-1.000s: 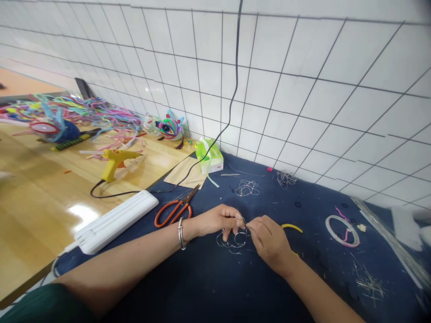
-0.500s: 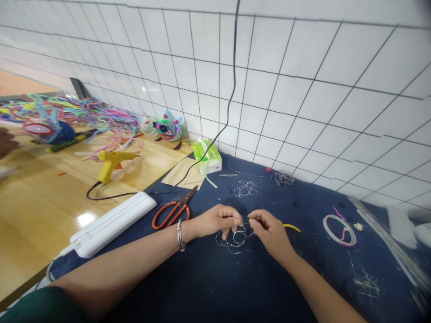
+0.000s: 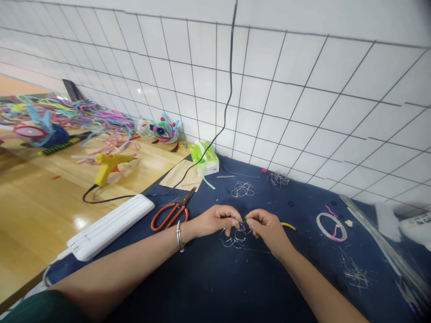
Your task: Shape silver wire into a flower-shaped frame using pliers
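Note:
Thin looped silvery wire (image 3: 239,235) hangs between my two hands over the dark blue cloth. My left hand (image 3: 222,220), with a silver bangle at the wrist, pinches this wire between thumb and fingertips. Close beside it, my right hand (image 3: 261,222) has its thumb and forefinger pressed together at the wire's near strand. The fingertips of both hands almost meet. Orange-handled scissors (image 3: 171,213) lie partly open to the left of my left hand. Just past my right hand rests a short yellow strip (image 3: 288,226).
Behind the hands lie wire tangles (image 3: 243,189) and a tissue pack (image 3: 206,158). A white power strip (image 3: 112,226) and yellow glue gun (image 3: 109,168) are left. At right are a white ring (image 3: 332,227), wire scraps (image 3: 357,276) and long clear strips (image 3: 377,242).
My right fingertips have come closer to my left ones, onto the wire. The view has shifted slightly to the right. A co-worker's hand at the far left has mostly left the picture.

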A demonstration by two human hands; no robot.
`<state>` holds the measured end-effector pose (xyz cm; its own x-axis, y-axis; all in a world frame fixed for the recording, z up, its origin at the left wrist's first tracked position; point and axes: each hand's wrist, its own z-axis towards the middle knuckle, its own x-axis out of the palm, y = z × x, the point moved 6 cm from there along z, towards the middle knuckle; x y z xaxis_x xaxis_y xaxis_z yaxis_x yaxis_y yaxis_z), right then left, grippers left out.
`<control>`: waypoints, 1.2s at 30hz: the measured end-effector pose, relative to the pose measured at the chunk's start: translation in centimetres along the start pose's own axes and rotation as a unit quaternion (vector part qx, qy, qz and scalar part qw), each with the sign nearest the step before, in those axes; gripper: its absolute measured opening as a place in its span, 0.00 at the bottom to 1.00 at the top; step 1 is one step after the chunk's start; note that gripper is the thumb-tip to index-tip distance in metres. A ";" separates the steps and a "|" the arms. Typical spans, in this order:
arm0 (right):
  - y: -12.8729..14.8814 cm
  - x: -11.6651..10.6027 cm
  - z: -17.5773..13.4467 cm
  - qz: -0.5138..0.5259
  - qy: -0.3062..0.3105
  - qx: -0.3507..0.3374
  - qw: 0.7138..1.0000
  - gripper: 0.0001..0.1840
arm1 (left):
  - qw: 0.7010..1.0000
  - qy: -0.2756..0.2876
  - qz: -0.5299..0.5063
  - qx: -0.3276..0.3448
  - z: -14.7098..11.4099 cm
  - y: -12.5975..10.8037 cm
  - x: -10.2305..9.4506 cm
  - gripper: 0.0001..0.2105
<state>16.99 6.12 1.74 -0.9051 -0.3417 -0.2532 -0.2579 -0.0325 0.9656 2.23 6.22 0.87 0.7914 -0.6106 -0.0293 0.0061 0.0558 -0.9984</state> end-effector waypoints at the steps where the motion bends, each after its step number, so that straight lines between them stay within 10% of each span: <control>1: 0.2 -0.1 -0.1 0.001 -0.009 -0.006 1.000 0.08 | 1.000 -0.001 0.012 0.018 -0.1 -0.4 0.0 0.10; 14: 2.8 -1.0 -0.9 -0.058 -0.068 -0.101 0.991 0.06 | 0.896 -0.017 0.312 0.315 -1.9 -4.4 1.3 0.07; 36: 4.4 -0.8 -1.4 -0.088 -0.038 -0.193 0.977 0.03 | 0.803 -0.031 0.471 0.364 -2.3 -4.6 1.9 0.09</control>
<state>17.09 4.94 6.24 -0.8841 -0.2290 -0.4073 -0.2789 -0.4408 0.8532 2.30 2.93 5.25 0.6837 0.0120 -0.7296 -0.2744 0.9307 -0.2418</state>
